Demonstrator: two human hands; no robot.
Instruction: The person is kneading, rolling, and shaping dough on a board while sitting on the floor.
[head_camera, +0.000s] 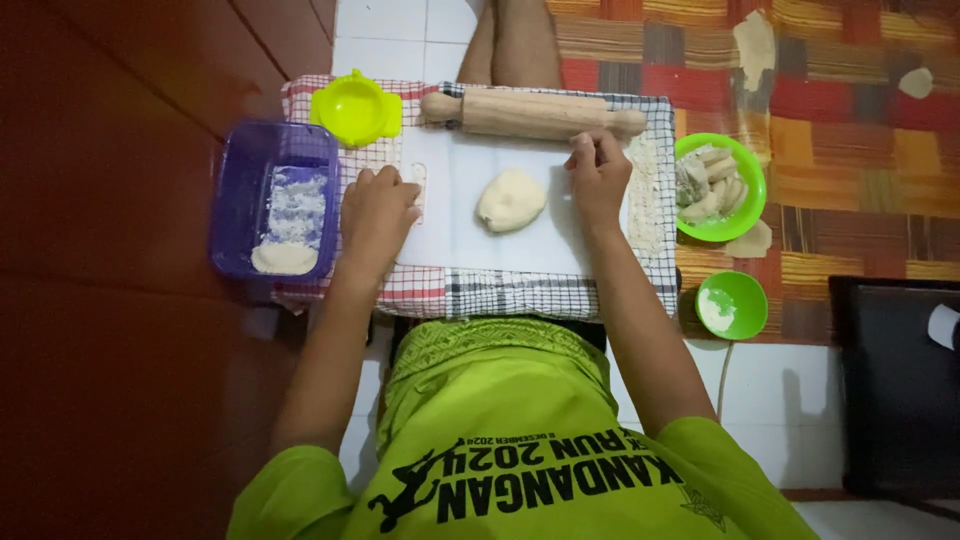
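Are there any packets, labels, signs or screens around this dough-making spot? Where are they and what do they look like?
No packets, signs or lit screens show.
Printed shirt: on the person, bottom of the picture; lime green with black lettering and a running figure.
Dark flat object: on the floor at far right; black and rectangular, too unclear to call a screen.
Pale tag: on that object's right edge; small, whitish, its face unreadable.

Two green bowls, one rolling pin, one dough lump.

Colours on the work surface

Purple tub, yellow-green press, pale dough, tan pin, red-black checked cloth, green bowls, lime shirt.
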